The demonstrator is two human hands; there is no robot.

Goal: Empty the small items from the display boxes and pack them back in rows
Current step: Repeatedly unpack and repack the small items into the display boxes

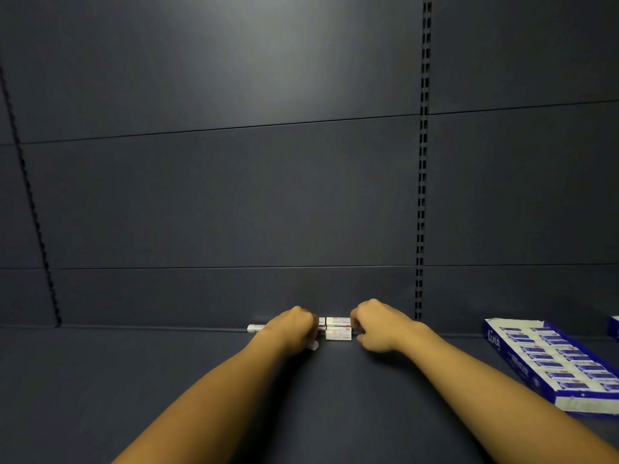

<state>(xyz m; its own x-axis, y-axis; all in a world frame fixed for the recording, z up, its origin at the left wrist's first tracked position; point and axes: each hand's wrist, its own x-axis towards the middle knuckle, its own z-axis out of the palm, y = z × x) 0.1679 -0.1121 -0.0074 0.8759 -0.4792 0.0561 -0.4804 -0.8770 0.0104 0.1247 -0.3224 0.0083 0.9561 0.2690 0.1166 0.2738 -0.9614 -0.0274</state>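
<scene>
At the lower centre of the frame, your two hands meet over a small cluster of white packets [338, 328] that lies on the dark shelf [134, 380], close against the back panel [234, 195]. Your left hand [294, 328] has its fingers curled over the left side of the cluster, and your right hand [376, 326] curls against its right side; whether either hand truly grips a packet you cannot tell from here. One more white packet [254, 328] pokes out to the left of your left hand. At the lower right of the frame a blue display box [494, 343] rests on the shelf, well apart from the cluster, filled with blue packets [566, 360] in rows.
</scene>
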